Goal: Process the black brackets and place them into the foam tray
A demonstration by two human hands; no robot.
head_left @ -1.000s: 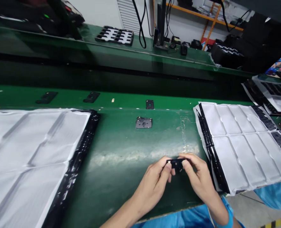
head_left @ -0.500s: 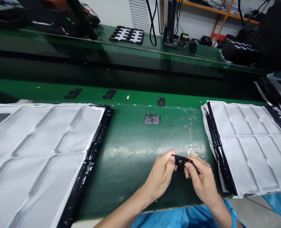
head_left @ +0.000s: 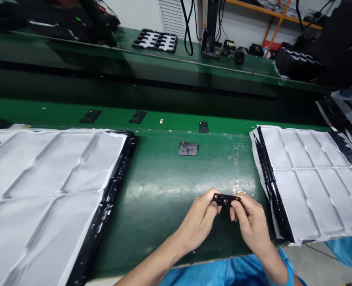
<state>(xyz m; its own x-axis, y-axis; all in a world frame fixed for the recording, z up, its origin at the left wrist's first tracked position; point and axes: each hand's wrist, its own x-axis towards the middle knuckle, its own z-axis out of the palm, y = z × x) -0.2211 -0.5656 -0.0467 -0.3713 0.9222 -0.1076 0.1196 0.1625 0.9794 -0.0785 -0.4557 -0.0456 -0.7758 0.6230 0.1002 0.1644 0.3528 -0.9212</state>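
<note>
Over the near part of the green table [head_left: 152, 222], a small black plastic part [head_left: 226, 200] with gold-coloured spots is held between both hands. My left hand [head_left: 201, 216] pinches its left end, and my right hand [head_left: 250, 218] grips the right end with the thumb on the near side. A dark grey flat part [head_left: 188, 149] of similar size lies on the table beyond my hands. Farther off on the bright green strip is another black part [head_left: 204, 127].
White-covered black trays [head_left: 53, 171] are stacked at left, and another white-covered stack [head_left: 316, 190] stands at right. Two more black parts [head_left: 138, 117] lie along the green strip. Behind it runs a raised ledge [head_left: 188, 69] with a compartmented tray [head_left: 155, 41]. Small pale bits [head_left: 238, 186] are scattered near my right hand.
The black part has tilted so that more of its near face shows, and my left thumb has shifted lower on it. The camera view has moved slightly.
</note>
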